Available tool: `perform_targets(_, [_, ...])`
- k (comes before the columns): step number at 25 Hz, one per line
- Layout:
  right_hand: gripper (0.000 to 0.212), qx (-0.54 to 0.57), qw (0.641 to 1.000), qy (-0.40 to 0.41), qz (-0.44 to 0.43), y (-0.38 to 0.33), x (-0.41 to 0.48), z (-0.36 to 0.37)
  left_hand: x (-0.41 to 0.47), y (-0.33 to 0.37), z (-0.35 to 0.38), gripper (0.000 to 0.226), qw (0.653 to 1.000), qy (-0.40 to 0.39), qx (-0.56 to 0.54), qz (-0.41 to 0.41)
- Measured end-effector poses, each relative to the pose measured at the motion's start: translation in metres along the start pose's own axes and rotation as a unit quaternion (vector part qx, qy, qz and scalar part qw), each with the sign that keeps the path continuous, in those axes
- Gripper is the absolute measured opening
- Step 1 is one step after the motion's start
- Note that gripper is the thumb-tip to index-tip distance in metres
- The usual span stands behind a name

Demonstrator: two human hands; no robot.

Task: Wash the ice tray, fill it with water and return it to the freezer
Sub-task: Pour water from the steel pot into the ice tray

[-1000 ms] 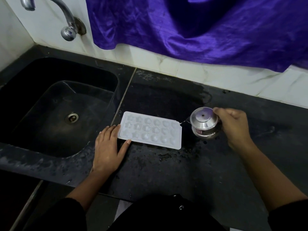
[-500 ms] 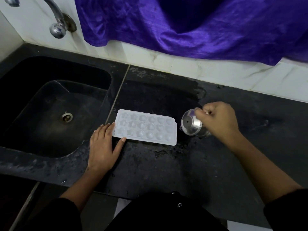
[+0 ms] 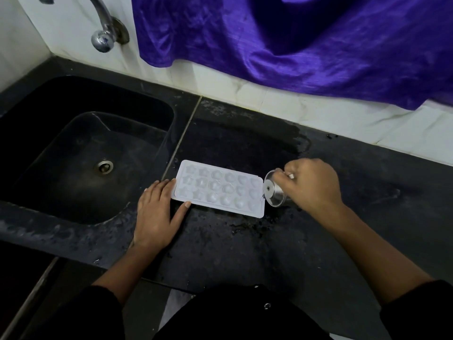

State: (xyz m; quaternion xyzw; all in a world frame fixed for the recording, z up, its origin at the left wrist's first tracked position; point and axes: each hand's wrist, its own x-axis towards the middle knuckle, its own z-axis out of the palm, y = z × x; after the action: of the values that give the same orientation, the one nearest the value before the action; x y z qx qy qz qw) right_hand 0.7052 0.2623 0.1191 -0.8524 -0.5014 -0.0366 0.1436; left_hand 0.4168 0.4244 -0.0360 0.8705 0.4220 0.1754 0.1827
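A white ice tray (image 3: 219, 188) with several star and flower shaped cells lies flat on the black counter, just right of the sink. My left hand (image 3: 157, 213) lies flat on the counter, fingertips and thumb touching the tray's left end. My right hand (image 3: 312, 185) grips a small steel cup (image 3: 273, 191), tipped on its side with its mouth toward the tray's right edge. A thin stream of water runs from the cup onto the tray's right end.
A black sink (image 3: 81, 153) with a drain (image 3: 105, 166) sits to the left, under a chrome tap (image 3: 104, 33) on the white tiled wall. Purple cloth (image 3: 294, 42) hangs over the wall behind the counter. The counter (image 3: 245, 241) is wet around the tray.
My right hand has tipped the steel cup from upright over toward the tray's right end, and water now pours out. My left hand has stayed at the tray's left end.
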Motion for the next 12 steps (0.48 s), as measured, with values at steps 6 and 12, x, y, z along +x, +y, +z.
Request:
perform_targets(6, [0.053, 0.321, 0.935, 0.030, 0.147, 0.044, -0.015, -0.003, 0.000, 0.000, 0.000, 0.072, 1.000, -0.004, -0.002, -0.002])
perform_targets(12, [0.051, 0.444, 0.877, 0.073, 0.169, 0.035, -0.011, -0.005, 0.001, -0.001, 0.001, 0.072, 1.000, -0.006, 0.001, 0.001])
